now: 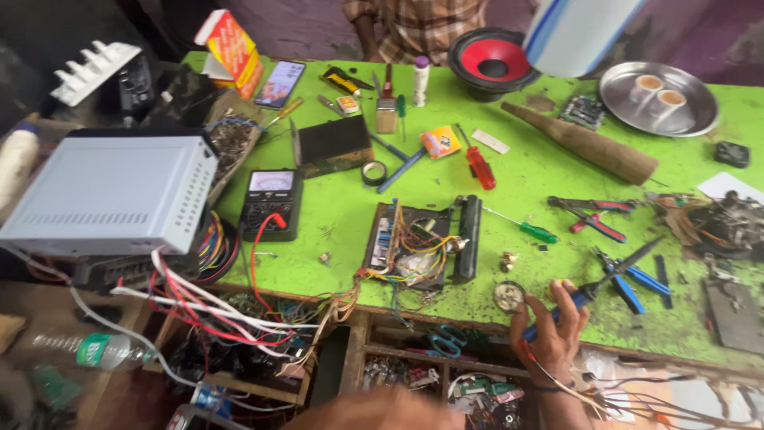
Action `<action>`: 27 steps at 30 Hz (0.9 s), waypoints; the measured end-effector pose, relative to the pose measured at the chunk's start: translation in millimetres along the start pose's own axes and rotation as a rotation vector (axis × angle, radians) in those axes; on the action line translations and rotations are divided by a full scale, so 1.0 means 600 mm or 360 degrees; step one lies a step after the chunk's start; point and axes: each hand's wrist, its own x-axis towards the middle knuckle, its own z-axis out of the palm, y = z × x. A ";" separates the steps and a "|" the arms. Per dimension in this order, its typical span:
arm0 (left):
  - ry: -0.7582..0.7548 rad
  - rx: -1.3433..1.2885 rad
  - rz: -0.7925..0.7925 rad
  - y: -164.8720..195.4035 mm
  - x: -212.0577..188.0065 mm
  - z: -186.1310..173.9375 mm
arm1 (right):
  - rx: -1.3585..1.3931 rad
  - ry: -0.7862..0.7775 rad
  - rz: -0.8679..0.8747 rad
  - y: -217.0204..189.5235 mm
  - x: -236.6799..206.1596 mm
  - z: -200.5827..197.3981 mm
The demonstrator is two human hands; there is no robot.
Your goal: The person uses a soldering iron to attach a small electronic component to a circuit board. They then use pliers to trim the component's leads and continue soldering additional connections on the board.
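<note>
One green table (509,183) takes up most of my view, and nearly everything on it lies well to the left of my right hand (549,330). Largest is the grey metal box (107,191) at the far left edge, wires spilling from beneath it. Next comes the open circuit board (418,243) with its tangle of yellow and red leads, lying up and left of my fingers, near but apart. A black meter (270,203) sits between box and board. Across the table a person in a checked shirt (418,24) stands behind a red speaker (489,60).

My right hand is closed round the blue handle of the soldering iron (601,283). Its long axis runs from my palm up and to the right, tip pointing away from the board. The small round tin (509,296) lies just beside my fingers on the left, closer than anything else. Blue pliers (629,283) lie just right of the iron.

My left hand (374,410) is only a blur at the bottom edge; I cannot tell whether it is open or closed, and the right is plainly nearer to the board
</note>
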 end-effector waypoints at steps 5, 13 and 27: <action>0.0466 0.0845 -0.0709 -0.085 -0.005 0.037 | 0.0046 0.0020 -0.0011 0.000 0.000 -0.001; 0.0773 0.0547 -0.0911 -0.155 -0.048 0.057 | -0.0016 -0.0027 -0.0021 -0.001 0.001 -0.001; 0.0763 0.0385 -0.0911 -0.156 -0.045 0.063 | -0.0006 -0.0036 -0.0026 0.002 0.000 0.001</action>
